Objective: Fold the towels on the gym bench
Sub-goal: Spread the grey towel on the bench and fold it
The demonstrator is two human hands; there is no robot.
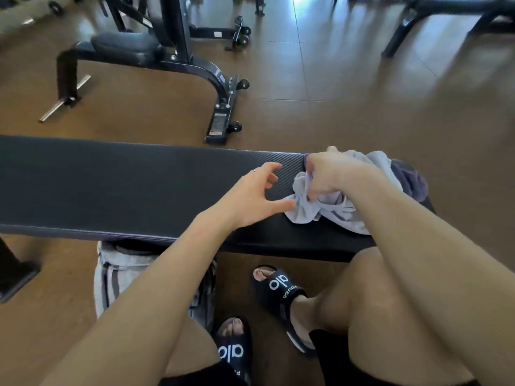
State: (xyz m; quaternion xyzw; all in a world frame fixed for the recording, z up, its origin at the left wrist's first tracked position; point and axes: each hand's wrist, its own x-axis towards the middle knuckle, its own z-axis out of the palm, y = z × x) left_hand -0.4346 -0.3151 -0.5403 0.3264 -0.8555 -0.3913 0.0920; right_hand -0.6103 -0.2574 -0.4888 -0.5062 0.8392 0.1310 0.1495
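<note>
A crumpled pale lavender towel (312, 213) lies at the right end of the black gym bench (125, 185). Behind it sits a darker purple towel (412, 181), partly covered. My right hand (331, 174) grips a bunch of the pale towel from above. My left hand (255, 199) hovers just left of the towel with fingers spread and loosely curved; its thumb tip touches the towel's left edge and holds nothing.
A grey-and-white striped bag or cloth (117, 277) lies on the floor under the bench's near edge. My feet in black slides (278, 288) stand below. Another bench with a steel frame (156, 59) stands across the brown floor.
</note>
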